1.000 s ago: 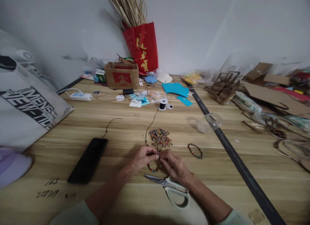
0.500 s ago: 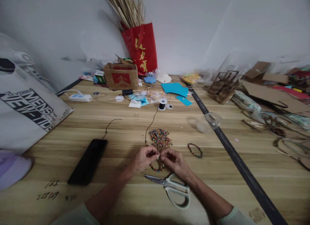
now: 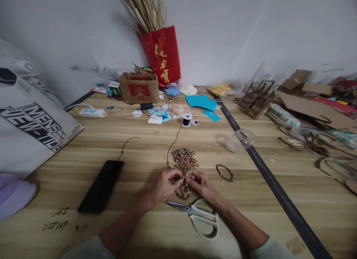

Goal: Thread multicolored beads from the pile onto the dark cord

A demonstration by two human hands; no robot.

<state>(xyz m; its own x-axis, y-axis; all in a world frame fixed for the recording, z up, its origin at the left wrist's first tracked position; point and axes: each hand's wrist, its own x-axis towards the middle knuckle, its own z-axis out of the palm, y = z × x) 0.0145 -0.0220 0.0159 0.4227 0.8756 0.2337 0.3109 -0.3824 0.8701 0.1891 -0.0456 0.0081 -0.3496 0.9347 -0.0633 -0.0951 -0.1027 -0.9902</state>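
My left hand (image 3: 165, 184) and my right hand (image 3: 201, 184) meet over the wooden table (image 3: 139, 147), both pinching the dark cord of a beaded loop (image 3: 182, 192) that hangs between them. The loop carries small coloured beads. Just beyond my fingers lies a pile of loose coloured beads (image 3: 184, 158). The cord runs back to a black thread spool (image 3: 187, 120). A finished bead bracelet (image 3: 224, 172) lies to the right of my right hand. White-handled scissors (image 3: 198, 215) lie under my right wrist.
A black phone (image 3: 101, 184) lies at the left, a white printed bag (image 3: 30, 129) beyond it. A clear plastic cup (image 3: 240, 139) lies on its side. A red bag with dry stalks (image 3: 161, 52), a cardboard box (image 3: 139, 88), blue paper (image 3: 202, 102) and wooden pieces (image 3: 258, 99) fill the back.
The beaded loop has narrowed and hangs more upright between my fingers. Both hands have shifted slightly away from me, and my right hand has come off the scissors.
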